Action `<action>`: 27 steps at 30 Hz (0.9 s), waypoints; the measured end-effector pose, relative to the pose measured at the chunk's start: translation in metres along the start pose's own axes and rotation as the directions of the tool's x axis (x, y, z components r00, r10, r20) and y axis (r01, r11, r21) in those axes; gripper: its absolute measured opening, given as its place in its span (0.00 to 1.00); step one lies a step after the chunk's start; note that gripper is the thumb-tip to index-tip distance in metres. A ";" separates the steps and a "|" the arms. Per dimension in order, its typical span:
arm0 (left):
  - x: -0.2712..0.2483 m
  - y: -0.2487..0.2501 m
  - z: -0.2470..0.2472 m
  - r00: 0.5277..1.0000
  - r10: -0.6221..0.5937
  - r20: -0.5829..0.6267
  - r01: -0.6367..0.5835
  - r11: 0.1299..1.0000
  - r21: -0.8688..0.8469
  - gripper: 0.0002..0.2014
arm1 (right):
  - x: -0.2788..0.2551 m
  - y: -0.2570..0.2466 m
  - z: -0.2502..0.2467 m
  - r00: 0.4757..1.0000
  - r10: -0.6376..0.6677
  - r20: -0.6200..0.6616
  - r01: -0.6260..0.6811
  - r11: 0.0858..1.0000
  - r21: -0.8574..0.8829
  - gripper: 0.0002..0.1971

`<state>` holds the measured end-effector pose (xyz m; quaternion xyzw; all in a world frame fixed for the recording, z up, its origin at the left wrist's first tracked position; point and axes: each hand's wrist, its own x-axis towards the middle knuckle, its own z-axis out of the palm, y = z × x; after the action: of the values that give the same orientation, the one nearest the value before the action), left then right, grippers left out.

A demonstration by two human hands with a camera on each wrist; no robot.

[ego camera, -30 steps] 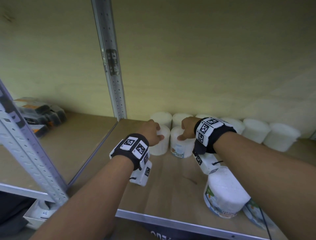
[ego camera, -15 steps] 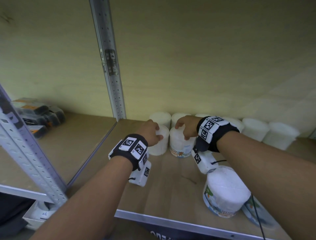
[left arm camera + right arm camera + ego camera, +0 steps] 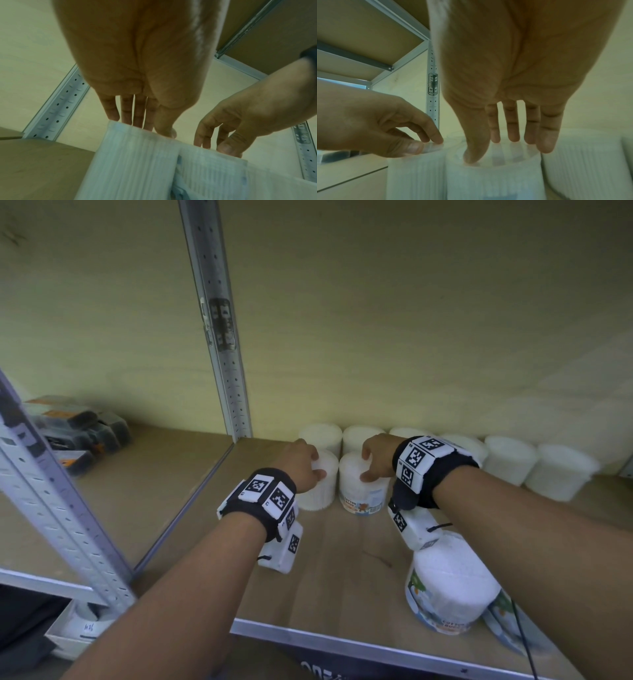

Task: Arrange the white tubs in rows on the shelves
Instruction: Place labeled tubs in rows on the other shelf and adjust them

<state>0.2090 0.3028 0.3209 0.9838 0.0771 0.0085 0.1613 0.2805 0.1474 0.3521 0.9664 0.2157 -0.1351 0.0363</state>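
Both hands (image 3: 342, 462) have lifted onto tub tops.

The tubs along the back row (image 3: 510, 458) were plain white. At centre frame, the tub under the left hand (image 3: 320, 486) showed white with fine vertical ribbing, and the tub under the right hand (image 3: 359, 491) carried a pale blue label with a small orange-brown figure. The lying tub at lower right (image 3: 452, 587) was white with a blue, green and orange label. Both wristbands (image 3: 263, 491) were black with white tiles printed in black square codes. The shelf board (image 3: 335, 559) was light brown wood, its upright post (image 3: 219, 330) pale grey, the back wall (image 3: 411, 320) yellowish cream. At left, boxes (image 3: 72, 426) were dark grey with orange.
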 end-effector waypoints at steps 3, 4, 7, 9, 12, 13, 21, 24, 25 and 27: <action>-0.001 0.001 0.000 1.000 0.006 -0.003 -0.006 1.000 0.012 0.24 | -0.002 0.002 -0.002 0.999 -0.034 0.015 0.034 0.999 -0.021 0.29; -0.001 0.001 0.000 1.000 0.006 -0.002 -0.006 1.000 0.012 0.24 | -0.004 0.003 -0.003 0.999 -0.047 0.019 0.047 0.999 -0.017 0.28; -0.001 0.001 0.000 1.000 0.007 -0.004 -0.007 1.000 0.015 0.24 | -0.006 0.005 -0.004 0.997 -0.074 0.016 0.074 0.997 0.023 0.28; -0.001 0.001 0.001 1.000 0.005 -0.003 -0.005 1.000 0.015 0.24 | -0.007 0.005 -0.005 0.997 -0.079 0.024 0.078 0.996 0.044 0.29; -0.001 0.000 0.001 1.000 0.006 0.001 -0.006 1.000 0.013 0.24 | -0.004 0.001 -0.003 0.998 -0.064 0.026 0.063 0.998 0.021 0.28; -0.001 0.000 0.001 1.000 0.006 0.004 -0.006 1.000 0.015 0.24 | -0.002 0.000 -0.002 0.998 -0.058 0.021 0.058 0.998 0.009 0.29; 0.000 -0.001 -0.001 0.999 0.019 0.039 -0.020 1.000 0.014 0.24 | 0.002 -0.009 -0.002 0.999 0.007 0.037 -0.006 0.999 -0.036 0.32; 0.001 -0.005 -0.004 0.997 0.026 0.079 -0.029 0.999 0.042 0.23 | -0.001 -0.011 -0.003 0.999 0.010 0.037 -0.008 0.998 -0.054 0.31; 0.001 -0.005 -0.006 0.995 0.029 0.096 -0.035 0.998 0.056 0.23 | 0.015 -0.006 0.001 0.999 -0.022 0.044 0.026 0.995 -0.093 0.32; 0.001 -0.007 -0.011 0.991 0.036 0.131 -0.047 0.995 0.082 0.23 | 0.050 0.007 0.014 0.999 -0.040 0.035 0.045 0.988 -0.150 0.38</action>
<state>0.2082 0.3131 0.3290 0.9897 0.0461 -0.0550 0.1236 0.3234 0.1600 0.3250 0.9537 0.2455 -0.1347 0.1099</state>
